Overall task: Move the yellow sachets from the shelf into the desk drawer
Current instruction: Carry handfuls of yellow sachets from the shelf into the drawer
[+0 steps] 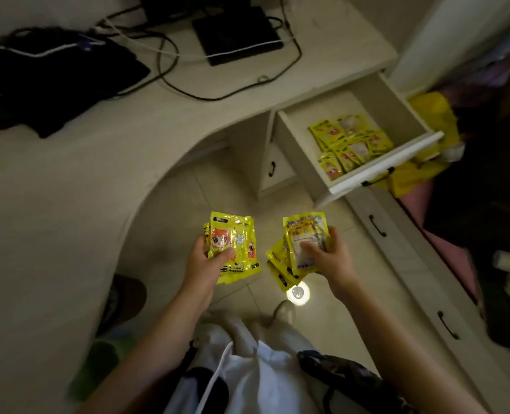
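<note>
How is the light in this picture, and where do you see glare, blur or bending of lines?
Head view: the room is dim; a bright round glare spot sits on the floor tiles below the right hand; the foil sachets in the left hand shine; the desk edge and open drawer curve from wide-angle distortion; the picture's corners are dark and smeared.

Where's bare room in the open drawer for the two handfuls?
Free: the drawer floor's back half, between the rear wall and the sachet pile, plus a strip along the left wall. Crowded: the front right, where sachets overlap against the drawer front. Both the left hand and the right hand have a grip on sachets, short of the drawer.
</note>
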